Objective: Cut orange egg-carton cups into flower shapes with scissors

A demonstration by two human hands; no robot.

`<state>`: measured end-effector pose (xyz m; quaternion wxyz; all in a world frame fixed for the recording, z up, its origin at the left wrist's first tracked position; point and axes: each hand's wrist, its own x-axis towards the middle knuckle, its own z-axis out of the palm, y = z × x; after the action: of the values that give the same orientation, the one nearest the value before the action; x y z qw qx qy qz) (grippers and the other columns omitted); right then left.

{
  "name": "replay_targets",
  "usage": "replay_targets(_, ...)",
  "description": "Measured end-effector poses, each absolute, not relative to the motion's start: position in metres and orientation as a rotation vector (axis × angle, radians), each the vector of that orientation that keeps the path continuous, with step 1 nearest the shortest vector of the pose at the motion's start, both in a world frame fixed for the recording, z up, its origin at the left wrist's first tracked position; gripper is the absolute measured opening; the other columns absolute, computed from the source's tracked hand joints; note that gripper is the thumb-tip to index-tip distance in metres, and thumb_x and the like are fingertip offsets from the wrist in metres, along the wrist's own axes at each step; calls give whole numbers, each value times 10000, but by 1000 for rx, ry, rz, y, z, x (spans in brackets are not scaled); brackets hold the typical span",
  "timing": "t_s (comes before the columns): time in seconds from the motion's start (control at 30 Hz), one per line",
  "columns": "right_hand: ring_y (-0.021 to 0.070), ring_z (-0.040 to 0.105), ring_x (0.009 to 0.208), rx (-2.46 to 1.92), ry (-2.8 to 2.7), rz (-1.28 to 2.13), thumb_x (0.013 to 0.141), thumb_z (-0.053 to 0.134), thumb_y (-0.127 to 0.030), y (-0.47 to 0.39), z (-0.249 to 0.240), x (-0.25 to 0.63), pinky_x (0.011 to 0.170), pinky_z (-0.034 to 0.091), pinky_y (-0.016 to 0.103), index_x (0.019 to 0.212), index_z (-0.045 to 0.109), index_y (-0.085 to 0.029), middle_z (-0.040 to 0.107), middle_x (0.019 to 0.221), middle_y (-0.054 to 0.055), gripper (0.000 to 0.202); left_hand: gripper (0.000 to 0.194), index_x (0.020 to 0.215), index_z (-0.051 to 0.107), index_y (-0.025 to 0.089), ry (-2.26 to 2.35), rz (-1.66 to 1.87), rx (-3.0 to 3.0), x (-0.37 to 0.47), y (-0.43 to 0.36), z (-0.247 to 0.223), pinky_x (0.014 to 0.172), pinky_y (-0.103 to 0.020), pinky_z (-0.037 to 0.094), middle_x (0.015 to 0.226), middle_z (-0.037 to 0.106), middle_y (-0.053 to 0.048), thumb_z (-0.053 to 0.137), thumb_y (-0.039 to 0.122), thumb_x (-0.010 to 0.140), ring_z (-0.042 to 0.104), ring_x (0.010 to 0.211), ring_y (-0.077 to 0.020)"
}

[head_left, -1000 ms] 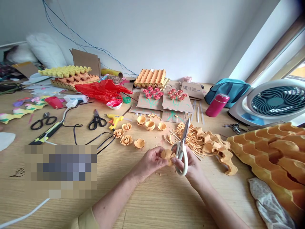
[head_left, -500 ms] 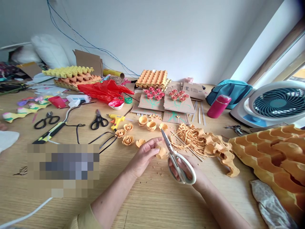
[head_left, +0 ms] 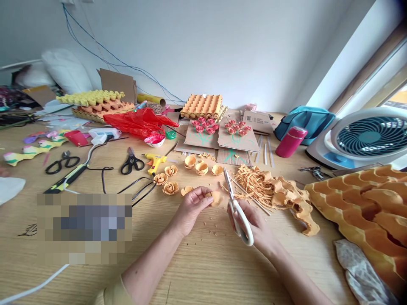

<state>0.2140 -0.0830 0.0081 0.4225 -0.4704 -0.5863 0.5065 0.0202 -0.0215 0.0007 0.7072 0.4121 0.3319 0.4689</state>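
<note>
Between thumb and fingers, my left hand (head_left: 194,208) pinches an orange egg-carton cup (head_left: 216,199). White-handled scissors (head_left: 239,218) are in my right hand (head_left: 254,220), their blades pointing up and away, a little right of the cup and apart from it. Just beyond my hands stand several loose carton cups (head_left: 201,168). Carton roses (head_left: 171,187) lie to their left, one partly behind my left fingers. Small orange scraps (head_left: 214,233) are scattered on the wood below the cup.
Curly carton trimmings (head_left: 251,182) lie right of the scissors, near a large egg tray (head_left: 359,207). A yellow glue gun (head_left: 155,161) and black scissors (head_left: 131,162) lie left. Cardboard with red flowers (head_left: 203,137) is behind. A fan (head_left: 370,137) and pink bottle (head_left: 291,142) stand right.
My right hand has turned the scissors more upright and shifted them slightly right, away from the cup. The cup has tilted a little in my left hand, which stays in place.
</note>
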Motion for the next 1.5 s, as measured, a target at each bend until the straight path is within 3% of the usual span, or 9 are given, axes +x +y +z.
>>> replay_targets(0.23, 155, 474, 654, -1397, -1835, 782, 955, 506, -395, -82, 5, 214, 638, 392, 294, 757, 510, -205, 532, 687, -11, 275, 292, 844, 677, 158, 843, 1141, 929, 22, -20, 3, 674, -215, 452, 785, 656, 14, 847, 303, 657, 547, 704, -93)
replay_targets(0.37, 162, 484, 650, -1470, -1977, 575, 959, 493, -346, -80, 2, 215, 683, 395, 312, 739, 470, -214, 548, 676, -10, 258, 331, 886, 694, 161, 818, 1194, 904, 23, -18, 0, 716, -237, 505, 832, 672, 2, 852, 331, 651, 581, 753, -109)
replay_targets(0.6, 170, 509, 649, -1495, -2121, 308, 934, 531, -302, -79, 2, 216, 720, 385, 318, 755, 423, -230, 564, 689, -13, 221, 319, 813, 709, 142, 823, 1162, 905, 22, -19, 2, 641, -236, 507, 747, 672, -9, 857, 373, 650, 569, 678, -106)
replay_targets(0.93, 221, 619, 813, -1512, -2226, 182, 926, 555, -328, -78, 5, 220, 794, 377, 361, 912, 541, -222, 659, 876, 38, 108, 258, 823, 718, 159, 767, 1115, 962, 20, -19, -4, 740, -260, 491, 802, 702, -17, 830, 357, 701, 590, 733, -120)
replay_targets(1.23, 233, 607, 815, -1499, -2237, 161, 923, 552, -366, -80, 7, 219, 807, 388, 387, 946, 551, -212, 657, 896, 59, 155, 205, 812, 714, 162, 728, 1076, 1026, 23, -23, -1, 806, -259, 450, 835, 696, -21, 810, 327, 738, 599, 822, -142)
replay_targets(1.5, 268, 611, 895, -1415, -2243, 126, 909, 564, -393, -80, 7, 220, 911, 390, 443, 1034, 553, -194, 659, 967, 96, 236, 206, 852, 714, 172, 700, 1048, 1057, 24, -24, -4, 858, -274, 437, 862, 697, -19, 795, 343, 769, 602, 854, -146)
